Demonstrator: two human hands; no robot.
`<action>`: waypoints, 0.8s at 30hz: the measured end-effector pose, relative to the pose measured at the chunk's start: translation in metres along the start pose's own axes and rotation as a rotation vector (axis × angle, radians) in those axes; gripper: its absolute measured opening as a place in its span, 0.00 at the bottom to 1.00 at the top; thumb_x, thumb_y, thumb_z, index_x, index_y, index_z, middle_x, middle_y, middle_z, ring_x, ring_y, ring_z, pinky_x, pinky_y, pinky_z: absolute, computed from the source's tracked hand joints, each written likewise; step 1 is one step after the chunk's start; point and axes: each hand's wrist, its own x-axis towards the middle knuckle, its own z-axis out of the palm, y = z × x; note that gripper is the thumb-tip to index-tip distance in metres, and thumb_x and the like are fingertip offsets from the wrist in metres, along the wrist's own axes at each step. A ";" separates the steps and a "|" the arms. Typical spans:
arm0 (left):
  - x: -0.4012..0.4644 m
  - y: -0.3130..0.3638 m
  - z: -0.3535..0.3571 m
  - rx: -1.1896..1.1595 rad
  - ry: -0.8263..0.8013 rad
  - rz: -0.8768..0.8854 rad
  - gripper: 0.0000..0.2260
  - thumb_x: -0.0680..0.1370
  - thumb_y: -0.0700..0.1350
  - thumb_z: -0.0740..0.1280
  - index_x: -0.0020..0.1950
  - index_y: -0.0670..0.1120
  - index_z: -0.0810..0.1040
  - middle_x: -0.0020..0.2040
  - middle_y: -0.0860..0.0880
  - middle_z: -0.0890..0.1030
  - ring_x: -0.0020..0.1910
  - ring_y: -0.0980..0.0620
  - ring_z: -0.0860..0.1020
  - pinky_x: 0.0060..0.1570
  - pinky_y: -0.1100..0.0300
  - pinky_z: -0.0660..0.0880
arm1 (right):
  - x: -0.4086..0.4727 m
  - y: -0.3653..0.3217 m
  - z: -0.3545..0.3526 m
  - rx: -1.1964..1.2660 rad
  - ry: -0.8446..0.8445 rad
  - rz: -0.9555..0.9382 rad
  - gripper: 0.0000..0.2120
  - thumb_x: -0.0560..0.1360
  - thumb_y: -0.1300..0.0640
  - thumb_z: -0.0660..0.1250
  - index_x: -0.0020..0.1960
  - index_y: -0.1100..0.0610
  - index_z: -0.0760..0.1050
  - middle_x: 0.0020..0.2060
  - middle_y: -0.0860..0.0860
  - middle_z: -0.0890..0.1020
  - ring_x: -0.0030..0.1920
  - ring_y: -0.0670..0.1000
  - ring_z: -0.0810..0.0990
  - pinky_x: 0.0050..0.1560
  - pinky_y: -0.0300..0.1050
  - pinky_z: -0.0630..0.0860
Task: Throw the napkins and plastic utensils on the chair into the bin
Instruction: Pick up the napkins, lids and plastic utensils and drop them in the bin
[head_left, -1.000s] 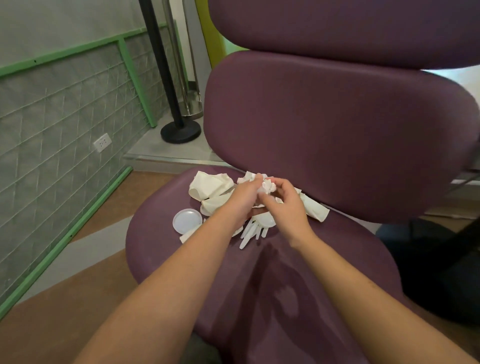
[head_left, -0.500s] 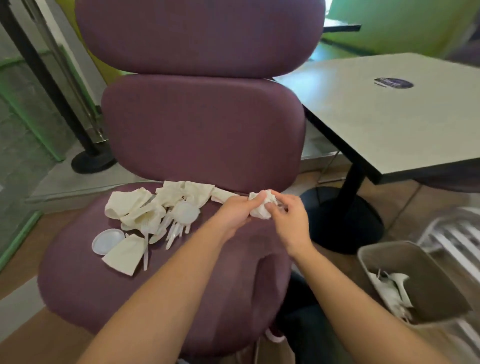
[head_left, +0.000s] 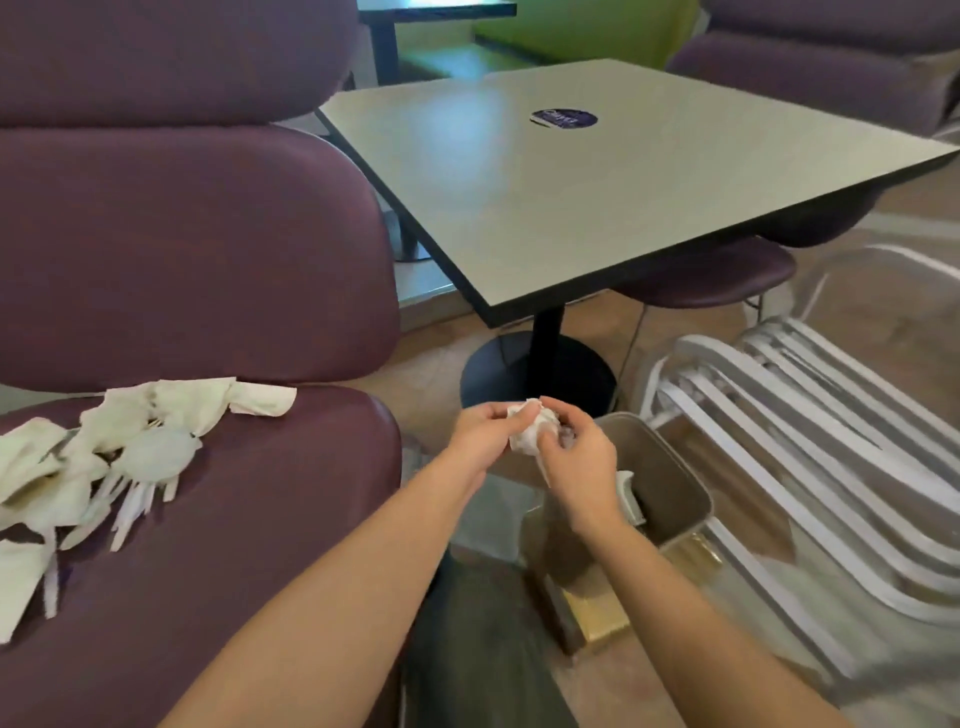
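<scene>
honestly, both hands (head_left: 480, 439) (head_left: 579, 462) grip the crumpled white napkin ball (head_left: 530, 434); best released right over the tan rectangular bin (head_left: 670, 493).

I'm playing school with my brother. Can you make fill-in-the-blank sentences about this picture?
1. Both hands, left and right, hold a crumpled ____.
2. The hands are above the ____, not the chair.
3. More napkins and white plastic utensils lie on the ____.
4. The dark round sticker is on the ____.

Missing words: napkin; bin; chair; table
</scene>
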 end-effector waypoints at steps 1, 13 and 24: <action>0.004 -0.004 0.012 0.016 -0.007 -0.013 0.11 0.75 0.46 0.73 0.54 0.43 0.82 0.48 0.46 0.85 0.43 0.54 0.82 0.39 0.66 0.78 | 0.001 0.009 -0.008 0.003 -0.004 0.012 0.17 0.75 0.58 0.68 0.64 0.49 0.76 0.55 0.44 0.80 0.55 0.43 0.77 0.51 0.34 0.72; 0.053 -0.070 0.062 0.574 0.065 -0.018 0.16 0.77 0.50 0.70 0.64 0.49 0.76 0.56 0.53 0.73 0.61 0.47 0.74 0.62 0.54 0.71 | 0.030 0.077 -0.057 -0.138 0.133 0.162 0.11 0.73 0.60 0.72 0.54 0.51 0.76 0.45 0.43 0.80 0.46 0.41 0.78 0.39 0.26 0.68; 0.069 -0.094 0.054 0.864 0.017 -0.045 0.34 0.77 0.44 0.71 0.79 0.49 0.59 0.72 0.44 0.61 0.66 0.43 0.72 0.67 0.54 0.67 | 0.053 0.131 -0.034 -0.456 -0.272 0.482 0.29 0.78 0.55 0.63 0.77 0.57 0.60 0.71 0.59 0.70 0.69 0.59 0.70 0.69 0.50 0.66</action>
